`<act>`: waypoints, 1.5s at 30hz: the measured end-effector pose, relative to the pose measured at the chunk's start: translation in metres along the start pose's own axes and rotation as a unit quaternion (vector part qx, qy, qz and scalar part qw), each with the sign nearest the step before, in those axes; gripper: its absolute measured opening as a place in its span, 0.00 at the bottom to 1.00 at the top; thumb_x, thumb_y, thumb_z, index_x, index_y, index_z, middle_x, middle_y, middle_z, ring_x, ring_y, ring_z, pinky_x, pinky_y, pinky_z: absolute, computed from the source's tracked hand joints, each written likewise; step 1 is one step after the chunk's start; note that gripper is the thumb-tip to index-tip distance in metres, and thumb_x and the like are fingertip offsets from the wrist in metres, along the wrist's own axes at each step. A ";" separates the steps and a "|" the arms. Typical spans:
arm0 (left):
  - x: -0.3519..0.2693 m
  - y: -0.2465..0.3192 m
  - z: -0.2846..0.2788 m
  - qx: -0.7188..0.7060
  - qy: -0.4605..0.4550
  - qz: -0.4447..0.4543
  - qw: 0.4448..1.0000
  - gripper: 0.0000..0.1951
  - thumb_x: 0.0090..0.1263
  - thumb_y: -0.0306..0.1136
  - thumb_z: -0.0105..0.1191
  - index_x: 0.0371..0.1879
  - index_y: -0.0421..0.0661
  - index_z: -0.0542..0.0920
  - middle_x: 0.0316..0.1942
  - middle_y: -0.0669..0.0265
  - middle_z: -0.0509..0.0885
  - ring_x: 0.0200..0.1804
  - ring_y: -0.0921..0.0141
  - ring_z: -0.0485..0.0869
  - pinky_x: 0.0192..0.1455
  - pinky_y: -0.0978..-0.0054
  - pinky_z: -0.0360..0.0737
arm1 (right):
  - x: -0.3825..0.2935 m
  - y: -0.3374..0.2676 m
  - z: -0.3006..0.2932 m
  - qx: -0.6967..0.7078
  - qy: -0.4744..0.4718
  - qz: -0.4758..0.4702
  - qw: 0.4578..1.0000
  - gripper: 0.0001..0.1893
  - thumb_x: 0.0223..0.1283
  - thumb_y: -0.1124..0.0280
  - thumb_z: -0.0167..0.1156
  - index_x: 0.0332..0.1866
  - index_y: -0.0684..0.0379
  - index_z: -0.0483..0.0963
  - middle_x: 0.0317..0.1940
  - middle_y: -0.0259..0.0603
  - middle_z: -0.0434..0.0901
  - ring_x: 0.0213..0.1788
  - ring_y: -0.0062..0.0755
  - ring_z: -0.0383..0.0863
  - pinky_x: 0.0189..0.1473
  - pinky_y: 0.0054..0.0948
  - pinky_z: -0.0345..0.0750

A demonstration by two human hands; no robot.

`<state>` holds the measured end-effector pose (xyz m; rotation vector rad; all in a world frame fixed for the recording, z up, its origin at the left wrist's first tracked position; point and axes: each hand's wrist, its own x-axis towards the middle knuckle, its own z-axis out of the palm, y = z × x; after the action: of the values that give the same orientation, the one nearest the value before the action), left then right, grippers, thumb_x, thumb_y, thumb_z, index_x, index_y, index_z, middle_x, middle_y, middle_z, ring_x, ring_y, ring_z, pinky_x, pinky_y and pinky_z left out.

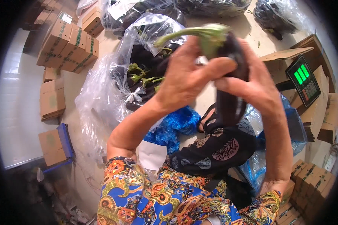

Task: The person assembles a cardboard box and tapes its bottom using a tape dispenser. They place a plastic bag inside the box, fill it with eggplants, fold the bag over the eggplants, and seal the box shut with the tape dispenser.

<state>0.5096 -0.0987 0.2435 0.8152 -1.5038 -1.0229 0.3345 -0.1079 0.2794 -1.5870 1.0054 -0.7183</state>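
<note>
Raised before me is a dark purple eggplant (231,104) with a green cap and a long curved stem (183,34). My left hand (183,74) grips its upper part from the left, thumb across the skin just below the cap. From the other side my right hand (257,80) wraps it, its thumb close to the left thumb. The eggplant's lower end points down toward my lap. Behind my left forearm lies an opened clear plastic bag (121,64) full of eggplants (149,63), several green stems showing. My left fingers are partly hidden behind the cap.
Crumpled blue plastic (183,121) lies on the floor by my foot. More bagged eggplants (214,7) line the far side. A digital scale display (303,80) stands at right beside flattened cardboard (317,104). Cardboard boxes (67,45) are stacked at left. A blue plastic-lined container (295,126) is at my right.
</note>
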 end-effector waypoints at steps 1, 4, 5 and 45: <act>0.006 -0.008 0.003 0.005 -0.041 0.080 0.996 0.19 0.72 0.39 0.56 0.56 0.40 0.74 0.45 0.61 0.82 0.44 0.73 0.82 0.47 0.76 0.80 | -0.007 0.010 -0.007 0.026 0.034 -0.017 0.999 0.43 0.42 0.55 0.72 0.65 0.65 0.64 0.47 0.46 0.78 0.50 0.38 0.79 0.56 0.35 0.75; 0.017 -0.054 -0.018 0.065 -0.089 -0.070 0.992 0.14 0.71 0.37 0.54 0.48 0.39 0.82 0.44 0.57 0.85 0.44 0.68 0.84 0.46 0.72 0.80 | -0.078 0.025 -0.059 -0.004 0.197 0.078 0.977 0.40 0.46 0.59 0.66 0.66 0.66 0.63 0.50 0.46 0.77 0.50 0.35 0.80 0.55 0.32 0.75; 0.016 -0.069 -0.034 0.201 -0.016 -0.072 0.977 0.13 0.70 0.34 0.54 0.44 0.38 0.83 0.43 0.57 0.86 0.45 0.68 0.84 0.48 0.72 0.79 | -0.101 0.036 -0.069 0.033 0.234 0.103 0.966 0.39 0.47 0.58 0.65 0.66 0.65 0.63 0.50 0.47 0.77 0.50 0.35 0.80 0.55 0.32 0.76; 0.032 0.017 0.112 -0.137 -0.068 -0.043 0.987 0.23 0.69 0.36 0.52 0.59 0.37 0.71 0.42 0.54 0.83 0.42 0.65 0.84 0.47 0.72 0.82 | -0.168 0.020 -0.097 -0.146 0.325 0.009 0.934 0.23 0.63 0.53 0.61 0.56 0.58 0.75 0.48 0.38 0.80 0.52 0.28 0.78 0.54 0.28 0.74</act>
<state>0.3941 -0.1019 0.2674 0.6291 -1.4107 -1.3381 0.1688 -0.0050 0.2926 -1.6142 1.6691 -1.1649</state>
